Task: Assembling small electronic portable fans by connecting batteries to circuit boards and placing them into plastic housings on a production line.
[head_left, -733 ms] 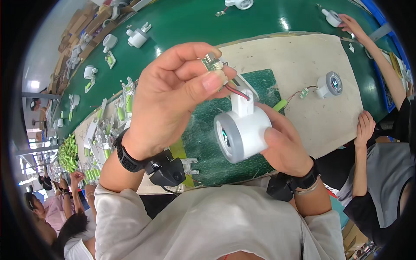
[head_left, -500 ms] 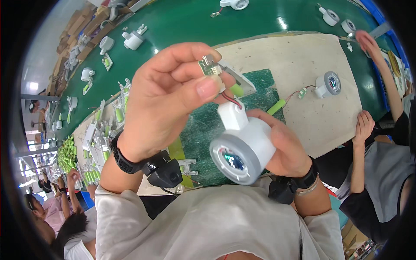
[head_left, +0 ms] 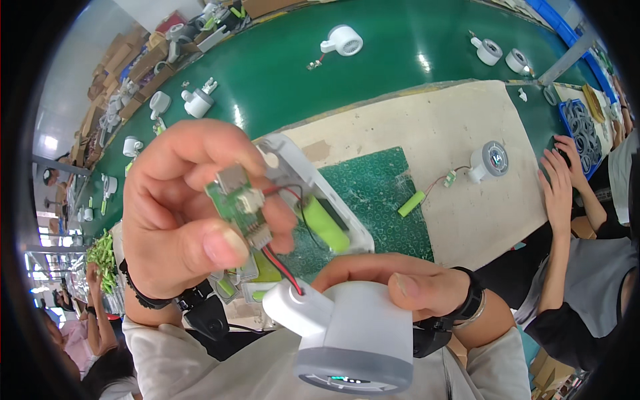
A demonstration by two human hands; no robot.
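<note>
Between thumb and fingertips, my left hand (head_left: 177, 220) pinches a small green circuit board (head_left: 233, 203) with metal and white connectors. Behind those fingers is a white plastic handle shell (head_left: 360, 233) with a green battery (head_left: 327, 225) in it; whether the fingers also grip it is hidden. Red and black wires (head_left: 283, 268) run from the board into the short neck of a white fan head (head_left: 370, 317). My right hand (head_left: 427, 283) is wrapped round the fan head, thumb on top. Its grey-rimmed face tilts down, and a lit display shows there.
A green textured mat (head_left: 400, 193) lies on beige board (head_left: 460, 107). On it sit another fan head (head_left: 490, 161) and a loose green battery (head_left: 411, 204). More fan units (head_left: 345, 40) rest on the green surface beyond. A co-worker's hands (head_left: 560, 173) are at the right.
Both hands have come lower and nearer, bringing the board and shell into plainer view. The fan head has tipped so its display faces downward. The co-worker's raised hand has come down.
</note>
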